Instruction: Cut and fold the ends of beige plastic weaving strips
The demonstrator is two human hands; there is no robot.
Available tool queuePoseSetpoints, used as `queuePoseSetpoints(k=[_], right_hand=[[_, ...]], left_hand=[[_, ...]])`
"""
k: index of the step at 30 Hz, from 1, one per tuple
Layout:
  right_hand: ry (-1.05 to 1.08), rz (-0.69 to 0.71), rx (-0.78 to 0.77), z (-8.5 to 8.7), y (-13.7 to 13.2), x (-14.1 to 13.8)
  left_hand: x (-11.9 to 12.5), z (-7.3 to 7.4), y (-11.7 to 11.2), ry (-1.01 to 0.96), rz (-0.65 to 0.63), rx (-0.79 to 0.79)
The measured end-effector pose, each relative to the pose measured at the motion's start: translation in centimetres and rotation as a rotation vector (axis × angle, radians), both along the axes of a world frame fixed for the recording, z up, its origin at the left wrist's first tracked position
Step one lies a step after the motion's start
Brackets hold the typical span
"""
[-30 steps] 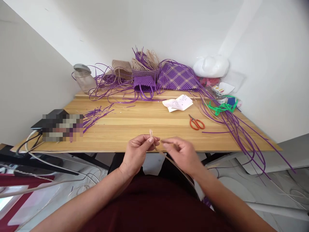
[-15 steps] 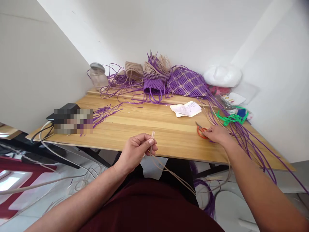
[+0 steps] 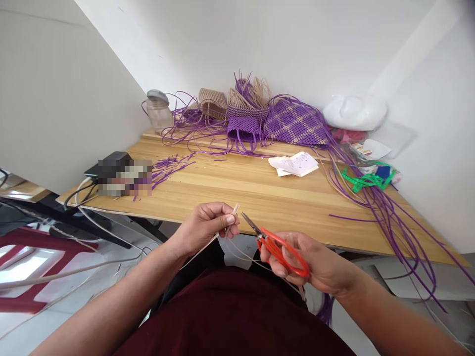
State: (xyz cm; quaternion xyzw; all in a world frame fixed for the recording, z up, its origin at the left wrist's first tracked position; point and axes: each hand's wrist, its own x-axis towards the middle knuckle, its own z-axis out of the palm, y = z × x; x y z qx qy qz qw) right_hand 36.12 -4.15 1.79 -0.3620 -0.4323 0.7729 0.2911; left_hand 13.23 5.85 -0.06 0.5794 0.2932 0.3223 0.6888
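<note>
Both forearms are bare up to the left hand (image 3: 202, 230) and the right hand (image 3: 311, 259), with no sleeves, rings or watch showing. Below the hands, a dark maroon garment (image 3: 237, 321) covers the body.

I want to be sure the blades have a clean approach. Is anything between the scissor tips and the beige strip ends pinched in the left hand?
Nothing visible. The scissors in the right hand point at the strip ends held by the left hand, with only open air between.
</note>
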Motion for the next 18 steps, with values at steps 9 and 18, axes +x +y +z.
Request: queuePoseSetpoints(k=[9, 18], right_hand=[[-0.075, 0.042, 0.087, 0.7, -0.2, -1.0], [-0.160, 0.086, 0.159, 0.5, 0.0, -0.3]], left_hand=[[-1.0, 0.2, -0.6, 0.045, -0.112, 0.065], [-1.3, 0.7, -1.3, 0.102, -0.232, -0.037]])
